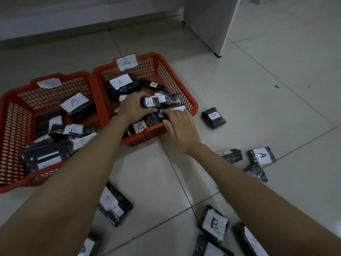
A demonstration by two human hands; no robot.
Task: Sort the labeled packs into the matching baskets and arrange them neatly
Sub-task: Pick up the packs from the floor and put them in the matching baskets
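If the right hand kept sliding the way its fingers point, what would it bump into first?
Probably the A pack that the left hand grips in the A basket. The right hand points up and left toward it, fingertips already on packs beside it. Depth is hard to judge.

Bare floor [276, 80] far right gives open passage. Near floor cluttered with scattered packs [215, 223]; white cabinet [208, 21] blocks far centre; two baskets [191, 100] fill left.

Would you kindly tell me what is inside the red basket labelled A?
The basket labelled A holds several dark packs with A labels, such as one at the back. The left hand and right hand cover the middle packs, so whatever lies beneath them is hidden.
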